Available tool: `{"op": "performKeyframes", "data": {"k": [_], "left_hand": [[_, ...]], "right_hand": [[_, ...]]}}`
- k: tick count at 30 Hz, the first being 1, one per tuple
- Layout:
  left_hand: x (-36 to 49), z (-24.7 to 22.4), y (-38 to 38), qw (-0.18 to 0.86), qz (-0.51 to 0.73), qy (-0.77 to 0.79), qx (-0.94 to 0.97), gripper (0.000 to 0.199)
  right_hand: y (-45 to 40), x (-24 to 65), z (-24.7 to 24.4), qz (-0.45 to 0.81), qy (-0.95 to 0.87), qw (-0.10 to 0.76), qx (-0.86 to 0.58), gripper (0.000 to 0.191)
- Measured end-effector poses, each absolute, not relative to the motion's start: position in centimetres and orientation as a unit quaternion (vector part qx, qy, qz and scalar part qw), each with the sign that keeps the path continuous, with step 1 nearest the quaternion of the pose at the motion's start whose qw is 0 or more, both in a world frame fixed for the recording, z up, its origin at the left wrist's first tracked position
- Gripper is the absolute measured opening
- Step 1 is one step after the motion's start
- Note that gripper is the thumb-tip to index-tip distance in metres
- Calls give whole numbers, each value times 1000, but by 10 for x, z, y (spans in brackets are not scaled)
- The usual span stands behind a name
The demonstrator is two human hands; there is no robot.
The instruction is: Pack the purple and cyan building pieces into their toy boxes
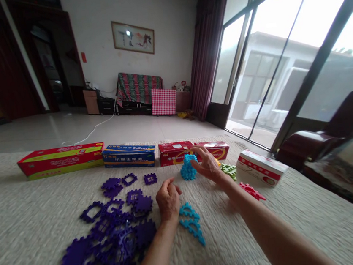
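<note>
A small stack of light-blue interlocking plastic pieces stands on the pale textured cover. My right hand reaches around the top of the stack from the right, thumb in front and fingers behind, closed on the uppermost blue piece. My left hand rests lower and to the left, its fingers loosely curled, with nothing visible in them. Just right of that wrist lie loose blue pieces, one arched and one triangular. A spread heap of purple interlocking pieces, some solid and some window-shaped, covers the area left of my left hand.
Along the back stand a red-and-yellow box, a blue box and red boxes. Right of my right hand are green pieces, red pieces and a white-and-red box. A dark chair stands by the windows.
</note>
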State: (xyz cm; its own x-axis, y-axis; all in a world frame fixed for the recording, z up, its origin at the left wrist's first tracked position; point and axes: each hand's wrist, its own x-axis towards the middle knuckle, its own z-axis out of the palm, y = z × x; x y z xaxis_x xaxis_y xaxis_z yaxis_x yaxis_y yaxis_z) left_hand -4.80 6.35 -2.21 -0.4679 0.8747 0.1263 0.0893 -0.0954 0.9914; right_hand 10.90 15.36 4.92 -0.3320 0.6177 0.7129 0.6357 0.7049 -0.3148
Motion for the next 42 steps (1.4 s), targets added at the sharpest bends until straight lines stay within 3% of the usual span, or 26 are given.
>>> {"op": "performKeyframes", "data": {"k": [4, 9, 13, 19, 26, 33, 39, 42], "left_hand": [[-50, -21, 64, 311, 625, 597, 395, 36], [-52, -27, 68, 321, 640, 587, 377, 37], [-52, -32, 72, 315, 650, 583, 371, 36], [-51, -32, 72, 316, 653, 577, 375, 36], [-50, -30, 70, 311, 646, 578, 388, 37], [-47, -24, 65, 293, 602, 593, 447, 37], [-43, -24, 57, 121, 468, 635, 602, 32], [-41, -22, 49, 68, 357, 654, 664, 30]], "right_hand": [[110, 115, 42, 2, -815, 446, -370, 27], [42, 117, 22, 132, -856, 343, -363, 25], [10, 115, 8, 194, -853, 312, -370, 31], [-7, 103, -9, 140, -873, 260, -388, 50], [-1, 96, -14, 117, -852, 281, -426, 29], [23, 118, -16, 106, -841, 313, -429, 23], [29, 136, -16, 62, -824, 296, -479, 36], [27, 140, -13, 50, -824, 253, -504, 28]]}}
